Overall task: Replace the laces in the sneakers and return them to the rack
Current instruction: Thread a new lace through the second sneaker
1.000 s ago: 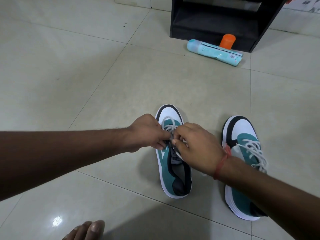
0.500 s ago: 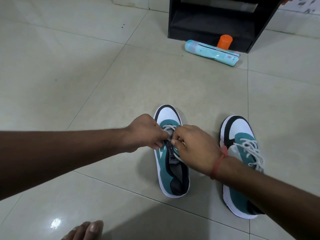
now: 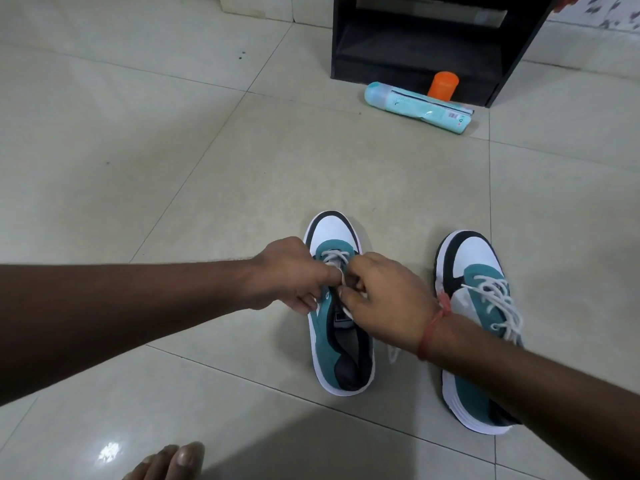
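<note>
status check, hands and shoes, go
Both hands, left and right, pinching the lace on the left shoe. Right shoe laced, on floor. Rack ahead, bottle lying before it.

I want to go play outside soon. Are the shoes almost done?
Halfway. The right sneaker already looks laced. Both hands, left hand and right hand, are pinching the white lace on the left sneaker, only partly threaded. Afterwards both sneakers must go on the black rack.

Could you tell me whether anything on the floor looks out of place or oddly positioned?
Yes: a light blue bottle lies on its side on the floor tiles in front of the black rack rather than standing upright, with an orange cap just behind it.
</note>
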